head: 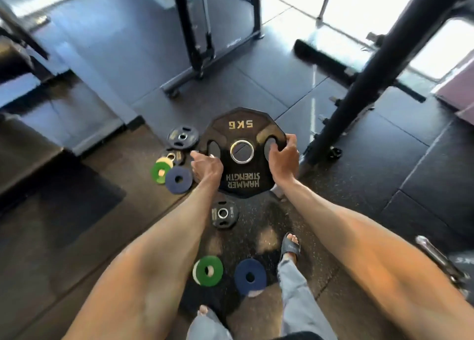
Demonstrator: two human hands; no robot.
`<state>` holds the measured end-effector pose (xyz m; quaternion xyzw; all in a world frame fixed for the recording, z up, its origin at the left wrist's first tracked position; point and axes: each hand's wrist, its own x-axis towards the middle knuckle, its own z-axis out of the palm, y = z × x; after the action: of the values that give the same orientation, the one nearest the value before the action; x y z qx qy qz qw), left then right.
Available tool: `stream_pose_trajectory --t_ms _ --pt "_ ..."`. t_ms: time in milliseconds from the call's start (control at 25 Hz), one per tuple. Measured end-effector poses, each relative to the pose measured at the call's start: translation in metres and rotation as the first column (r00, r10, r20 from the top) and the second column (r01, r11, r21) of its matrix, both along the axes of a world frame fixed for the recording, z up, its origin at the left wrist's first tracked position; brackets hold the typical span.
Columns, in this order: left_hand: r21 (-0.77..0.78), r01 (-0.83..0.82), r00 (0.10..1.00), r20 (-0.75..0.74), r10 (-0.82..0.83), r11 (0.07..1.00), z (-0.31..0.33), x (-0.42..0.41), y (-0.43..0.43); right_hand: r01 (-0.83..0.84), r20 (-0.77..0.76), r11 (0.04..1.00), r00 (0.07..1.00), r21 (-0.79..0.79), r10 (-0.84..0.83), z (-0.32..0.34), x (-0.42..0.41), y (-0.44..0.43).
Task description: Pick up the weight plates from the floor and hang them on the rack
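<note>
Black rack upright (359,83) off to the right, probably where all of this ends up. Next size down: the 5KG plate (242,134), up off the floor (359,224) and held out front, face to the camera, lettering upside down. Grip-wise: left hand (206,166) clamped on the left rim beside the slot, right hand (283,157) hooked through the right slot with the thumb over the edge. Looks rigid, zero give, decent heft, likely rubber-coated so not too slippery. Best carried by those cut-out slots and kept well away from the sandalled foot (291,247). Then three small black plates (183,137) lying flat down there, same slots, probably one-hand jobs. Smallest: green discs (208,271) and blue discs (250,276), likely light, so pinch the rim or hook a finger through the hole.
</note>
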<state>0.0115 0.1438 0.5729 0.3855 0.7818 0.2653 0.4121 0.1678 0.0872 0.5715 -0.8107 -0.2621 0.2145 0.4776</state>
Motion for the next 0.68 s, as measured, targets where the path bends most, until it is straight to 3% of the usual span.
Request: stream_pose_trajectory --t_ms 200,440,680 --pt "0.3 0.151 0.982 0.061 -0.177 0.942 0.078 0.051 -0.038 0.253 0.049 0.956 0.964 0.148 -0.262 0.084 0.035 -0.062" --pt "0.539 0.29 0.898 0.132 -0.419 0.791 0.134 0.152 -0.101 0.493 0.012 0.812 0.853 0.312 -0.522 0.152 0.115 -0.151" --pt "0.583 0.439 0.777 0.135 -0.614 0.684 0.165 0.313 -0.145 0.613 0.016 0.666 0.731 0.424 -0.683 0.188 0.253 -0.219"
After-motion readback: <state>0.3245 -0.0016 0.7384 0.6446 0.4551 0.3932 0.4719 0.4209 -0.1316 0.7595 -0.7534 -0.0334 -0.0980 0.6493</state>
